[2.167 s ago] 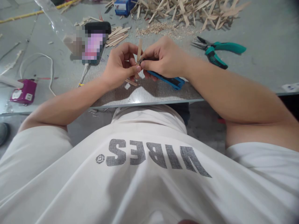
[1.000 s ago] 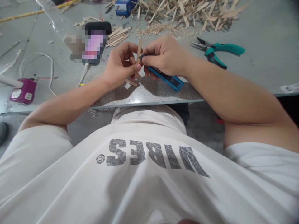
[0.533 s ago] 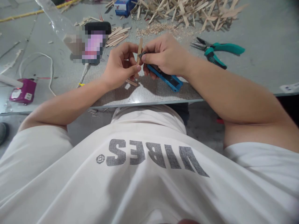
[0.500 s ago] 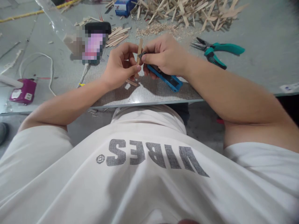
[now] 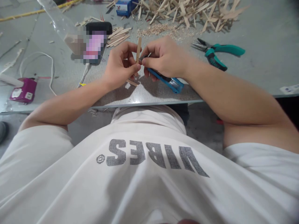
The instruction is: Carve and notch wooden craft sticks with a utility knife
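Note:
My left hand (image 5: 120, 65) pinches a thin wooden stick (image 5: 138, 49) and holds it upright over the grey table (image 5: 149, 93). My right hand (image 5: 163, 57) is closed round a blue utility knife (image 5: 167, 80), whose front end rests against the stick at my thumb. The knife's blue body sticks out below my palm toward the table edge. A short cut piece of wood (image 5: 132, 82) lies on the table under my left hand.
Teal-handled pliers (image 5: 216, 53) lie to the right. A heap of cut sticks (image 5: 187, 11) and wood chips (image 5: 161, 29) fill the far side. A phone (image 5: 94, 45), loose sticks (image 5: 118, 34), a blue box (image 5: 123, 6) and a purple charger (image 5: 22, 91) with white cable sit left.
The knife's tip has shifted slightly along the stick between frames, and its blue tail has tilted a little. Both hands stay in the same spot above the table.

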The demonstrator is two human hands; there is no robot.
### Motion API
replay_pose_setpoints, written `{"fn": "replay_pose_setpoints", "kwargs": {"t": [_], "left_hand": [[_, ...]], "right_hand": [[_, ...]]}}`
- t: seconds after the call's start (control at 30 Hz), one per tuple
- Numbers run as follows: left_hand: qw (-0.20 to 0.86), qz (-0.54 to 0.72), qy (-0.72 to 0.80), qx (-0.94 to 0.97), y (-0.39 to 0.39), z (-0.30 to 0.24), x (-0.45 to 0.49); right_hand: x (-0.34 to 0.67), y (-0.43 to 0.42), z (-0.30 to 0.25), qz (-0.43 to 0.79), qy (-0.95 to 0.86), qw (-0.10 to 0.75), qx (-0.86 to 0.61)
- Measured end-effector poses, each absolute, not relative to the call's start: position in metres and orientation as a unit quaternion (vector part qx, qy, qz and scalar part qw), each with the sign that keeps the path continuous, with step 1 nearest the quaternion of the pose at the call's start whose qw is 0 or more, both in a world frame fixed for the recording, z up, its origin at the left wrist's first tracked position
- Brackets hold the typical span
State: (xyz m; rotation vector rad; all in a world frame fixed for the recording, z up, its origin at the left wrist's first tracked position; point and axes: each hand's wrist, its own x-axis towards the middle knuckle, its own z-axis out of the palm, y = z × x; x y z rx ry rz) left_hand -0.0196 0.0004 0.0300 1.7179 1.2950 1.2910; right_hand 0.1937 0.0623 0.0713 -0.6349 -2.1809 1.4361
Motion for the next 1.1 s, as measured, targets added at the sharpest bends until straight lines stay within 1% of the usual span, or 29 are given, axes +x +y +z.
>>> {"fn": "replay_pose_setpoints", "kwargs": {"t": [0.1, 0.23, 0.37, 0.53, 0.67, 0.8, 1.1], "left_hand": [[0.304, 0.522, 0.47, 0.644, 0.008, 0.022, -0.021], [0.307, 0.528, 0.455, 0.648, 0.009, 0.018, -0.02], [0.292, 0.519, 0.459, 0.659, 0.01, 0.014, -0.024], [0.216, 0.499, 0.484, 0.685, 0.017, 0.005, -0.03], [0.16, 0.499, 0.486, 0.699, 0.004, 0.011, -0.026], [0.128, 0.444, 0.525, 0.714, -0.011, 0.018, -0.02], [0.077, 0.423, 0.538, 0.725, -0.017, 0.012, -0.02]], "right_hand": [[0.194, 0.061, 0.071, 0.51, -0.793, 0.234, -0.237], [0.192, 0.061, 0.072, 0.507, -0.8, 0.213, -0.241], [0.191, 0.056, 0.073, 0.512, -0.787, 0.236, -0.251], [0.189, 0.046, 0.075, 0.49, -0.78, 0.23, -0.314], [0.186, 0.037, 0.08, 0.463, -0.782, 0.2, -0.366], [0.184, 0.029, 0.085, 0.45, -0.78, 0.188, -0.393], [0.183, 0.027, 0.082, 0.461, -0.792, 0.19, -0.352]]}}
